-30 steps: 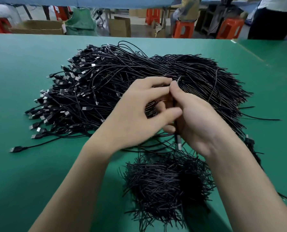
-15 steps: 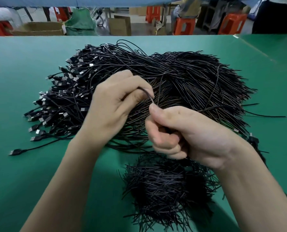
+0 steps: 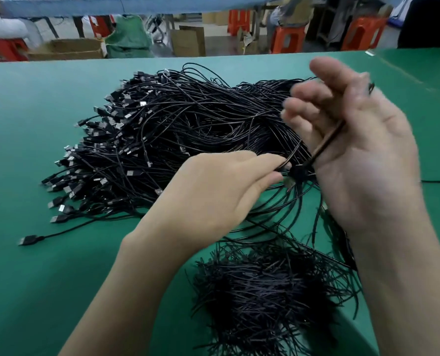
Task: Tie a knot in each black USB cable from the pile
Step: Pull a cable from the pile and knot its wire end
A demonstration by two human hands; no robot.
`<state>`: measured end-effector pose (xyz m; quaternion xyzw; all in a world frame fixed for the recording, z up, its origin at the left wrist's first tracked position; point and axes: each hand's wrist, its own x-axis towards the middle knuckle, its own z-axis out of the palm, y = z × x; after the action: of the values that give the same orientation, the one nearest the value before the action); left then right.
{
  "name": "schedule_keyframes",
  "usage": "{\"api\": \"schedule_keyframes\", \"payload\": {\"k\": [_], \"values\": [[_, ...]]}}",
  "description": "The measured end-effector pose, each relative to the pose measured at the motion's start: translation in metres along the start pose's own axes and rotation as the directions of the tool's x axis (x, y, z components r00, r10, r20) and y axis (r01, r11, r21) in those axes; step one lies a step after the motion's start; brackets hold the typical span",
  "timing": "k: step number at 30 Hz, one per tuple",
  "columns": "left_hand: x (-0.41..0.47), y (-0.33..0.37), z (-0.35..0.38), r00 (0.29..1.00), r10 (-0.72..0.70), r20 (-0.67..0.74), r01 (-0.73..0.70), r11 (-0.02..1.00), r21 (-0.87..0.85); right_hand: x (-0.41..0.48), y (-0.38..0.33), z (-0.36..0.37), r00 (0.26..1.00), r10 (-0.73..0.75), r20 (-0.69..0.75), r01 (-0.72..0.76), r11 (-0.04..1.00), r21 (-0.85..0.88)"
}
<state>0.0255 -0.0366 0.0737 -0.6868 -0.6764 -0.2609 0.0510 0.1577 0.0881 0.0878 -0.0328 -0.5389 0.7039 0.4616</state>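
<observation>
Now left hand (image 3: 213, 191), right hand (image 3: 362, 155) seemingly grip cable (image 3: 326, 142).

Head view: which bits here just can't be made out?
All in the head view:
- Right hand: motion-blurred; whether its grip closes on the cable is unclear.
- Dark blob beside the left hand: blurred; knot or plug, cannot tell.
- Cable pile: its near part hidden behind both hands.
- Heap of short black strands: cut off by the bottom edge, partly behind the right forearm.
</observation>
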Motion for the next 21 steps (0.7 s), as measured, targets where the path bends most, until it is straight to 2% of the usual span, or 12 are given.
{"api": "schedule_keyframes", "payload": {"k": [2, 4, 6, 7, 9, 11, 13, 14, 16, 18, 21], "values": [[0.001, 0.004, -0.007, 0.997, 0.027, -0.065, -0.028, 1.0, -0.005, -0.001, 0.005, 0.001, 0.993, -0.114, 0.041, 0.121, 0.944, -0.308], [0.0, 0.002, -0.015, 0.988, 0.046, -0.146, -0.052, 0.998, -0.036, -0.004, 0.01, 0.003, 0.979, -0.155, 0.132, 0.203, 0.759, -0.619], [-0.001, -0.003, -0.022, 0.976, 0.028, -0.217, -0.05, 0.994, -0.095, -0.009, 0.016, 0.006, 0.975, -0.091, 0.201, 0.216, 0.582, -0.784], [-0.001, -0.005, -0.025, 0.968, 0.017, -0.25, -0.048, 0.992, -0.116, -0.01, 0.019, 0.007, 0.979, -0.022, 0.204, 0.179, 0.581, -0.794], [-0.001, -0.01, -0.027, 0.949, -0.01, -0.316, -0.043, 0.986, -0.161, -0.011, 0.022, 0.01, 0.961, 0.182, 0.206, 0.022, 0.697, -0.717], [-0.001, -0.016, -0.026, 0.93, -0.049, -0.363, -0.032, 0.976, -0.213, -0.011, 0.021, 0.011, 0.864, 0.42, 0.278, -0.21, 0.802, -0.559], [0.0, -0.019, -0.021, 0.921, -0.104, -0.376, -0.014, 0.954, -0.3, -0.012, 0.018, 0.012, 0.757, 0.507, 0.412, -0.377, 0.854, -0.358], [0.002, -0.019, -0.017, 0.921, -0.13, -0.367, -0.012, 0.932, -0.361, -0.013, 0.017, 0.012, 0.738, 0.492, 0.462, -0.421, 0.871, -0.254], [0.003, -0.018, -0.009, 0.938, -0.14, -0.318, -0.03, 0.879, -0.476, -0.014, 0.015, 0.014, 0.744, 0.444, 0.499, -0.468, 0.88, -0.085], [0.004, -0.016, -0.003, 0.969, -0.131, -0.21, -0.007, 0.833, -0.553, -0.012, 0.013, 0.017, 0.788, 0.382, 0.482, -0.458, 0.888, 0.045], [0.002, -0.014, 0.001, 0.991, -0.13, 0.025, 0.123, 0.836, -0.535, -0.008, 0.009, 0.017, 0.906, 0.272, 0.325, -0.347, 0.916, 0.201]]}}
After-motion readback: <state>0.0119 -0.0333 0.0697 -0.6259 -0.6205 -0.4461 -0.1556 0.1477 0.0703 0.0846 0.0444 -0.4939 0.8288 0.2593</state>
